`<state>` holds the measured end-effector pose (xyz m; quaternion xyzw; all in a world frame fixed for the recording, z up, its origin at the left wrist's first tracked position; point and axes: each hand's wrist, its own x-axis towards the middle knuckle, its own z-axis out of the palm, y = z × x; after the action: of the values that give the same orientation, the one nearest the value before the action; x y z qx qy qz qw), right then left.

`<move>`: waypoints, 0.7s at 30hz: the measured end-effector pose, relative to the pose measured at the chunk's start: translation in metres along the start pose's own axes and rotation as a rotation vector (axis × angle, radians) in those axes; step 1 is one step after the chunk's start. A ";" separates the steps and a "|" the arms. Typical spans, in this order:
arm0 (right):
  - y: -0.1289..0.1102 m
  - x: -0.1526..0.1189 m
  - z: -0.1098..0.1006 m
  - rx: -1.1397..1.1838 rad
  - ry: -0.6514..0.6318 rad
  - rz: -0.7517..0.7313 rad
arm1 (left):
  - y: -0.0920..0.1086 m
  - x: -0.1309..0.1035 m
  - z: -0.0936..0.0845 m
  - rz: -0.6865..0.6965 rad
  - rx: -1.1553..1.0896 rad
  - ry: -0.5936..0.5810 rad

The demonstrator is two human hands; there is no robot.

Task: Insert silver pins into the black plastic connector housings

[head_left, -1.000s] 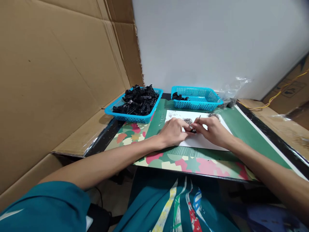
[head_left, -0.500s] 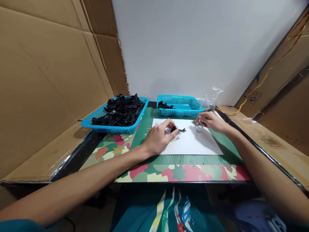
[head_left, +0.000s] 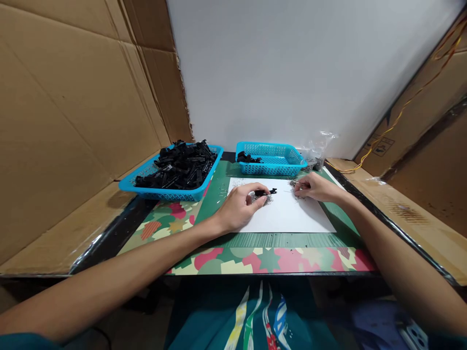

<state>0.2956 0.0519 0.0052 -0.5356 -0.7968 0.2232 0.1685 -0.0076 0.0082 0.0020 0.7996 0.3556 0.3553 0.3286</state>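
A small black part (head_left: 270,192) is pinched between the thumb and fingers of my left hand (head_left: 241,204), over a white sheet (head_left: 288,218). Tiny metal pieces (head_left: 269,199) lie in a pile under those fingertips. My right hand (head_left: 315,187) is closed at a second pile of tiny metal pieces (head_left: 293,183) on the sheet's right side; a thin metal piece seems to stick out from its fingertips, too small to make out clearly.
A blue basket (head_left: 197,194) heaped with black parts stands at the left. Behind the sheet is another blue basket (head_left: 272,170) with a few black parts. A clear plastic bag (head_left: 321,148) sits beside it. Cardboard walls (head_left: 73,87) flank the table.
The black part in my left hand has turned and shifted slightly left. My right hand has moved slightly, its fingertips lower at the right pile.
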 end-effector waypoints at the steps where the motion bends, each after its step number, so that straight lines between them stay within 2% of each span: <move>1: 0.000 0.000 0.000 0.002 -0.012 0.000 | -0.001 0.000 0.000 -0.002 -0.012 -0.009; 4: 0.000 0.000 -0.001 0.015 -0.037 0.000 | -0.005 0.000 0.002 -0.014 -0.049 -0.016; 8: -0.001 -0.001 -0.002 -0.014 0.005 0.006 | -0.009 0.000 0.002 -0.023 -0.084 -0.015; 21: -0.003 -0.001 0.005 -0.083 0.043 -0.025 | -0.003 0.000 0.001 -0.021 -0.085 -0.035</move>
<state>0.2910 0.0492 0.0024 -0.5366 -0.8083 0.1762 0.1661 -0.0076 0.0093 -0.0009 0.7871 0.3427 0.3527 0.3723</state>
